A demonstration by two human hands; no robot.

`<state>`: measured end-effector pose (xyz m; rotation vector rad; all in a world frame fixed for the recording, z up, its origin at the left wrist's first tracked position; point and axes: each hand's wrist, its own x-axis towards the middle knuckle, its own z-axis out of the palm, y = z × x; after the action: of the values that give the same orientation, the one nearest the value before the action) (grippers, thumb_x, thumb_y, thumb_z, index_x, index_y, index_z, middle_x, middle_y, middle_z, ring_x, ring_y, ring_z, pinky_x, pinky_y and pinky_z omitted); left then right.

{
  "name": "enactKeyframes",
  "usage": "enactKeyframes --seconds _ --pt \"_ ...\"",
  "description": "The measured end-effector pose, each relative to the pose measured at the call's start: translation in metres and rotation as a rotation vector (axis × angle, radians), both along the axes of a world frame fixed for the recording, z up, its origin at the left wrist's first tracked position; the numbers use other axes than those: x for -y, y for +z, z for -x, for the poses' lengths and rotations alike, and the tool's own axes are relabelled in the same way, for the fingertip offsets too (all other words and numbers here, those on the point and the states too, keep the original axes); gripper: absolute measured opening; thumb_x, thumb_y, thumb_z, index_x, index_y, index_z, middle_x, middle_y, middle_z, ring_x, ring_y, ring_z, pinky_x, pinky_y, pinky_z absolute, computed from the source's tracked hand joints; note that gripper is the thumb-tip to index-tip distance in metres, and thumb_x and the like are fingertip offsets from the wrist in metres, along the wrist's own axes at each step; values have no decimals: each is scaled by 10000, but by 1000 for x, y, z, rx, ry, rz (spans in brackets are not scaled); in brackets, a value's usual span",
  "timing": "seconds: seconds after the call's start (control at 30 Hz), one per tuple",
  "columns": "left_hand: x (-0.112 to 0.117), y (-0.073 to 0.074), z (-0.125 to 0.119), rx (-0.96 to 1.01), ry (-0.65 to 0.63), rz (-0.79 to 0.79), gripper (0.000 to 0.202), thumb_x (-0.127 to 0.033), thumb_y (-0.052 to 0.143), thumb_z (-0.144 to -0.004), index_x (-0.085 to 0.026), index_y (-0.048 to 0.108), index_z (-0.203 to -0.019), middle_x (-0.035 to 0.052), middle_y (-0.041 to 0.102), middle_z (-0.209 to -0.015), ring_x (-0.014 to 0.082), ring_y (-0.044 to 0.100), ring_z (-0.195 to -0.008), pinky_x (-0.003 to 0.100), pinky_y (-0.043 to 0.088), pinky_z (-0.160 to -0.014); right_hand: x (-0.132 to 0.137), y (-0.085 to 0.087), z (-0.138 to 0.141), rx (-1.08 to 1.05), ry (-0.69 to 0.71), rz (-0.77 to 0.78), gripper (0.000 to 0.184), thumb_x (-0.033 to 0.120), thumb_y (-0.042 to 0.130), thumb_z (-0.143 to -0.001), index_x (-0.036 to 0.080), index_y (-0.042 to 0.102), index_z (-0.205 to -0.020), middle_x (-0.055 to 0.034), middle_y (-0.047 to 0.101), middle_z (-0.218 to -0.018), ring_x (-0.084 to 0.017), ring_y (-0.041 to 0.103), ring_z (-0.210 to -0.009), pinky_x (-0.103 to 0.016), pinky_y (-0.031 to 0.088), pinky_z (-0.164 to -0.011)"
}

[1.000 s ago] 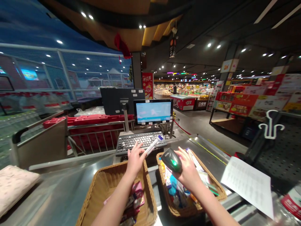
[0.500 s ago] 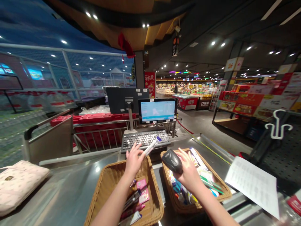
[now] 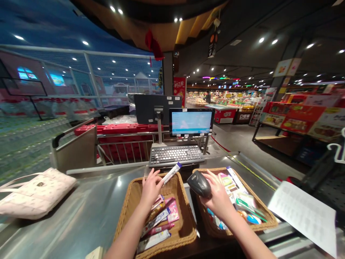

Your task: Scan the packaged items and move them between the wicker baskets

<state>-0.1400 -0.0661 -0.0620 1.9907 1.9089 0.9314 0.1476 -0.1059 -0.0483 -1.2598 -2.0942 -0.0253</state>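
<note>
Above the far end of the left wicker basket (image 3: 190, 230), my left hand (image 3: 151, 185) pinches a slim white packet with a blue end (image 3: 172, 173); I cannot read what it is. Inside that basket lie several small packets and tubes, among them a pink packet (image 3: 173, 210) and a dark pink tube (image 3: 161, 229). My right hand (image 3: 217, 192) is wrapped round a black barcode scanner (image 3: 199, 184), its head tilted toward the left. Beneath that hand stands the right wicker basket (image 3: 269, 226), full of mixed small goods, including a green-edged packet (image 3: 249, 208).
Behind the baskets are a keyboard (image 3: 176, 154) and a lit screen (image 3: 192, 122). A pale handbag (image 3: 40, 194) rests on the metal counter (image 3: 97, 201) at left. Printed paper (image 3: 304, 212) lies at right, by a white hook (image 3: 338, 147). Shopping carts stand beyond the counter.
My view has turned slightly left. The packet in my left hand has moved back from over the keyboard to above the left basket's far rim. My right hand still holds the scanner.
</note>
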Motion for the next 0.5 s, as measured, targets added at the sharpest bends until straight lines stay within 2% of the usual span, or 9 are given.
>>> enactKeyframes --seconds 0.37,0.5 --pt "7 -36 31 -169 18 286 216 -184 504 -797 -202 620 -616 50 600 -1330 272 319 -1410 645 124 -1118 2 -14 18 5 32 37 483 154 562 -651 187 604 -1131 -131 578 -1271 -376 394 -1331 -663 165 -1113" --pt "6 -51 39 -237 24 374 194 -124 491 -759 -195 597 -613 64 639 -1275 263 356 -1392 638 119 -1121 2 -16 24 -4 46 33 510 151 564 -651 182 595 -1159 -133 575 -1274 -368 387 -1340 -633 232 -1104"
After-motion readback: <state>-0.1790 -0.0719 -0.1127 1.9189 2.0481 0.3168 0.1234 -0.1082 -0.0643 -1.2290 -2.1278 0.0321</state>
